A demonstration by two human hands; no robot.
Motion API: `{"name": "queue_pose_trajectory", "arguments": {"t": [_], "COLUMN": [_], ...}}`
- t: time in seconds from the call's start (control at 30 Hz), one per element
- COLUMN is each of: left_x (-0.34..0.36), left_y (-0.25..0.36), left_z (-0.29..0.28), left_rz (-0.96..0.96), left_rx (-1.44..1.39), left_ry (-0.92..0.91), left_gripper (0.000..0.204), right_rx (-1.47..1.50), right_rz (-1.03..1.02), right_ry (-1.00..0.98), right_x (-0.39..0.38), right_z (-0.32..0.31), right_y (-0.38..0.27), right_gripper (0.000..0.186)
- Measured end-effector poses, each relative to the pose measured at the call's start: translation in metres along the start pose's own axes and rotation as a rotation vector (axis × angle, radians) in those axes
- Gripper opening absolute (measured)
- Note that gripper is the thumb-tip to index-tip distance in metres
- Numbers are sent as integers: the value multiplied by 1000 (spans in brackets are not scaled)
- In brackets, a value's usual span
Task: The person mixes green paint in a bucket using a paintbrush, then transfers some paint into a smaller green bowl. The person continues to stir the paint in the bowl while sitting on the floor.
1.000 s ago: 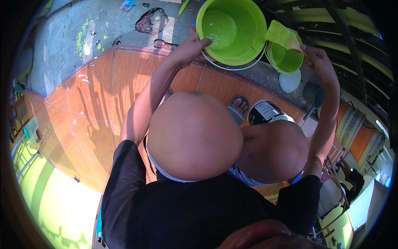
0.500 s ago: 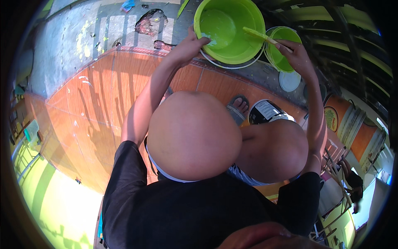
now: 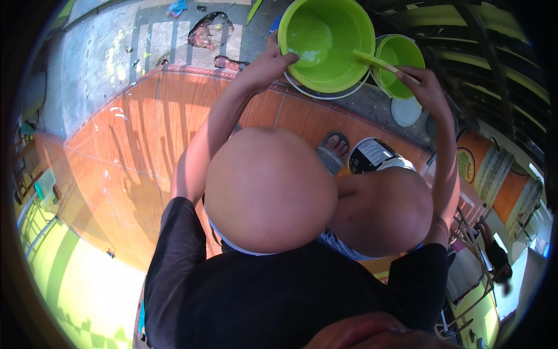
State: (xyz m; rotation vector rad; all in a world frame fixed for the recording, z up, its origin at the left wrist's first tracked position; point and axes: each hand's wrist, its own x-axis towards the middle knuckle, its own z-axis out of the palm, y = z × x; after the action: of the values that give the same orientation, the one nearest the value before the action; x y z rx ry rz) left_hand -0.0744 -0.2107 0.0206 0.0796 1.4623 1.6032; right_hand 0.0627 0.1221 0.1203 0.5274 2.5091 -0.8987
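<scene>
At the top middle is a large bucket (image 3: 349,26), its inside coated in lime green paint and its mouth tipped toward me. My left hand (image 3: 266,70) grips its left rim, thumb over the edge onto the inner wall and fingers hidden behind. Between the closed fingers of my right hand (image 3: 427,92) is the handle of a paintbrush (image 3: 378,63). Its green-coated bristles lie against the right inner wall of the large bucket. Just under that hand stands a smaller bucket (image 3: 410,55), also green inside. A wire handle (image 3: 331,98) hangs below the large bucket's rim.
A round white lid (image 3: 406,112) lies on the grey concrete beside the small bucket. Nearer my feet is a black-and-white tub (image 3: 372,156). Brown tiles (image 3: 136,145) form a step edge. Dark slats (image 3: 488,58) rise at the right, and several stacked containers (image 3: 494,174) stand below them.
The large bucket has shifted slightly right and down, showing a bit of blue at its left side. My right hand and the brush have moved a little to the right and down.
</scene>
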Motion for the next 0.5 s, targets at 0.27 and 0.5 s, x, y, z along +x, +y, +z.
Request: {"name": "queue_pose_trajectory", "arguments": {"t": [0.27, 0.5], "left_x": [-2, 1], "left_y": [8, 0], "left_z": [0, -12], "left_rz": [-79, -83], "left_rx": [4, -51], "left_ry": [-1, -12], "left_gripper": [75, 72], "right_rx": [45, 3], "right_rz": [82, 43], "right_ry": [2, 132], "right_x": [-7, -22], "right_z": [-3, -19], "right_y": [8, -3], "right_gripper": [37, 37]}}
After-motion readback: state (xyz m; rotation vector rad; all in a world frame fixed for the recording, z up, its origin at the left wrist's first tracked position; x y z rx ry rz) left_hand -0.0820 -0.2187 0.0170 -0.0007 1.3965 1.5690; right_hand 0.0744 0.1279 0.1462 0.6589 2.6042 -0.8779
